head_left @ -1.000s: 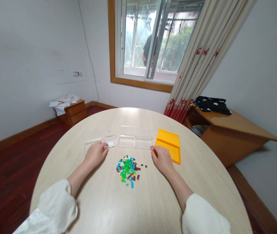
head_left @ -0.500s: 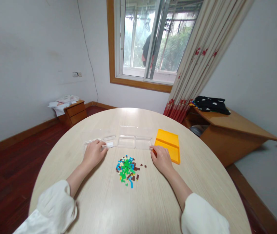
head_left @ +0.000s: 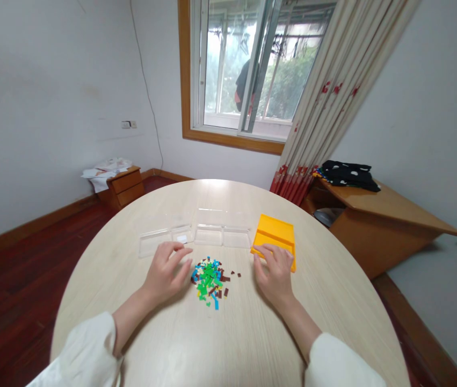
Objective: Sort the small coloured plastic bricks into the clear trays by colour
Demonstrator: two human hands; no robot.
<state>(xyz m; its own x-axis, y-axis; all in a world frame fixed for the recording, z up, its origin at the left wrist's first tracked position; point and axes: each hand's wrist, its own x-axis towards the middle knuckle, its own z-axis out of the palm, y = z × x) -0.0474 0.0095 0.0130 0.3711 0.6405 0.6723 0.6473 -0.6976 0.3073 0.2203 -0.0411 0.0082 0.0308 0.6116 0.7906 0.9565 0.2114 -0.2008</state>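
A pile of small toy building bricks, mostly green with blue, brown, cream and yellow ones, lies on the round table. Just left of the pile is my left hand, its thumb and fingers apart and nothing between them. My right hand is open at the near left edge of the yellow tray, its fingers over part of that tray. I cannot tell if they touch it. Beyond the pile stand clear plastic boxes with raised lids, a left one and a middle one.
A white slip lies in the left clear box. Two brown bricks sit apart to the pile's right. Behind the table are a window and a curtain. A wooden desk stands at right, a small cabinet at left.
My left hand has drawn away from the left clear box toward the brick pile and opened. My right hand has shifted slightly right and its fingers have spread at the yellow tray.
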